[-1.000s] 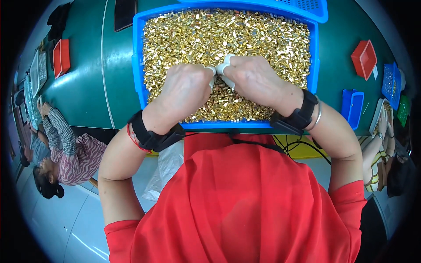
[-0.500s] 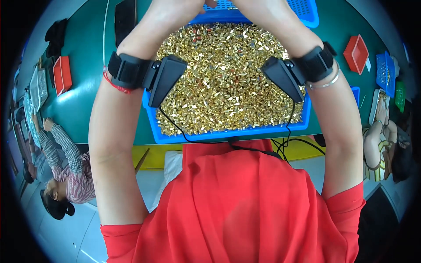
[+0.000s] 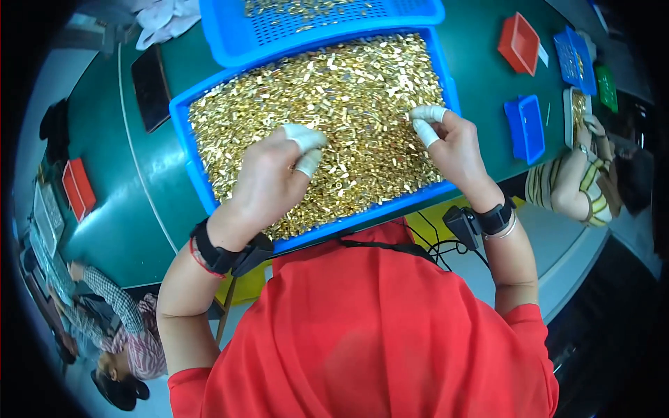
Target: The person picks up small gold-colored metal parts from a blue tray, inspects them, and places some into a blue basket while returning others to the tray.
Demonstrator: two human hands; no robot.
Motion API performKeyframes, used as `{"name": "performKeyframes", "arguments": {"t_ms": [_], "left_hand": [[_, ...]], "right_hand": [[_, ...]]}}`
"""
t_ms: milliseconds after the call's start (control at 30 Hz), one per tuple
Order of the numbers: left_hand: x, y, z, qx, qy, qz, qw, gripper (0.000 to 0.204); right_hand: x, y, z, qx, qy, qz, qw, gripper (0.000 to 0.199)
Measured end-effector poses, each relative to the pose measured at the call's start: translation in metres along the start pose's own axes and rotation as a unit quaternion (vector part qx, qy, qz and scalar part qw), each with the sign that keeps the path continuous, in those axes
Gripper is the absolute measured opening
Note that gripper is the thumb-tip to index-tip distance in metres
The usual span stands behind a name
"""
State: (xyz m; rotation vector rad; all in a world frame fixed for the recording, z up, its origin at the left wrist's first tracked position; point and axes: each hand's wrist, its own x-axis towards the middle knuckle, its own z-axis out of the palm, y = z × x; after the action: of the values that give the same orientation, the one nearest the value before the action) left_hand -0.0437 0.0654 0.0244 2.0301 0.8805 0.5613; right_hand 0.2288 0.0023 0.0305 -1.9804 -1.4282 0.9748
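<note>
A blue plastic tray (image 3: 198,182) full of small gold-coloured metal pieces (image 3: 362,150) lies in front of me. Over its left half is my left hand (image 3: 268,171), curled, with thumb and fingertip close together near the pieces. My right hand (image 3: 456,150) hangs at the tray's right side, its thumb and forefinger nearly meeting in a pinch. White finger covers wrap the fingertips of both hands. Whatever either pinch holds is too small or hidden to make out. Black devices are strapped to both wrists.
Behind the tray, a blue perforated basket (image 3: 279,35) holds more gold pieces. A dark flat object (image 3: 150,88) lies left on the green table (image 3: 132,188). To the right are a red bin (image 3: 519,43) and a blue bin (image 3: 524,129). Co-workers sit at both sides.
Both hands have come back from the far basket to above the gold pieces in the tray. The view has shifted and turned, so the far basket shows more.
</note>
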Motion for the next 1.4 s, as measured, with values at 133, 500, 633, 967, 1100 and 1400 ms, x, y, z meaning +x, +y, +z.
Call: {"name": "performKeyframes", "arguments": {"t_ms": [133, 500, 633, 967, 1100, 1400], "left_hand": [[0.011, 0.020, 0.035, 0.037, -0.089, 0.017, 0.995, 0.020], [0.019, 0.047, 0.086, 0.183, -0.056, -0.086, 0.978, 0.026], [0.023, 0.049, 0.089, 0.195, -0.065, -0.096, 0.974, 0.028], [0.040, 0.049, 0.080, 0.188, -0.153, -0.135, 0.961, 0.028], [0.037, 0.040, 0.082, 0.181, -0.115, -0.100, 0.972, 0.030], [0.037, 0.033, 0.078, 0.091, -0.116, -0.123, 0.981, 0.029]], "right_hand": [[-0.033, 0.016, 0.000, -0.008, 0.012, 0.005, 1.000, 0.015], [-0.035, 0.020, 0.020, -0.092, -0.003, -0.163, 0.982, 0.021], [-0.030, 0.027, 0.021, -0.119, -0.017, -0.174, 0.977, 0.024], [-0.013, 0.026, 0.014, -0.165, -0.117, -0.220, 0.954, 0.017], [-0.010, 0.027, 0.016, -0.163, -0.127, -0.224, 0.952, 0.017], [-0.004, 0.023, 0.017, -0.161, -0.159, -0.203, 0.953, 0.017]]}}
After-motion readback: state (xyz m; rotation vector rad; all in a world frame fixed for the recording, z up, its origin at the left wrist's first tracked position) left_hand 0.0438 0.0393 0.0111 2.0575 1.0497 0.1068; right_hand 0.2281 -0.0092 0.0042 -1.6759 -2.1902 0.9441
